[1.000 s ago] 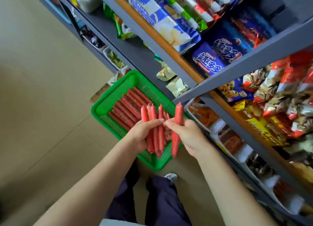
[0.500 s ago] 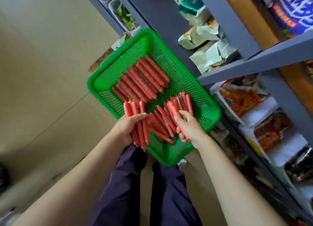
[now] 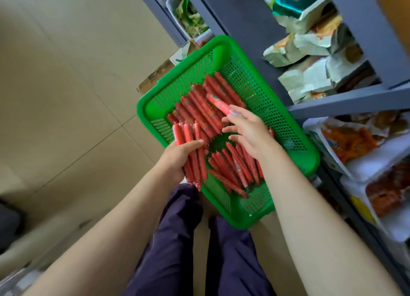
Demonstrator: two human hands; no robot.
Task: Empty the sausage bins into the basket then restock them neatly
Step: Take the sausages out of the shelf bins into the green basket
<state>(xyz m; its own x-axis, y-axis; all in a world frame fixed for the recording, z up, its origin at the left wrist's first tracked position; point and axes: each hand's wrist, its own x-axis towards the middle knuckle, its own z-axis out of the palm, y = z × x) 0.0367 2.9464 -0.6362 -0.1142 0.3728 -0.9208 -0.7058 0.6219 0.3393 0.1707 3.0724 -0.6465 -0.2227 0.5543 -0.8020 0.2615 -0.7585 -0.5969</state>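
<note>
A green plastic basket (image 3: 308,153) sits on the floor in front of my knees. It holds two heaps of red sausage sticks, a far heap (image 3: 200,105) and a near heap (image 3: 233,169). My left hand (image 3: 177,157) grips a bundle of several sausages (image 3: 192,144) over the basket's left side. Over the middle of the basket, my right hand (image 3: 249,130) pinches a single sausage (image 3: 218,103) at its fingertips, with the other fingers spread.
Grey shelving (image 3: 346,102) runs along the right, holding crumpled snack packs (image 3: 310,49) and white bins of orange packets (image 3: 350,140). A white bin of green packets (image 3: 188,18) sits further back. A cardboard piece (image 3: 164,71) lies behind the basket. Tiled floor (image 3: 66,95) stretches left.
The view has tilted down toward the basket. My right hand put its sausage down, reached to the far heap and lifted a single sausage. My left hand keeps its bundle.
</note>
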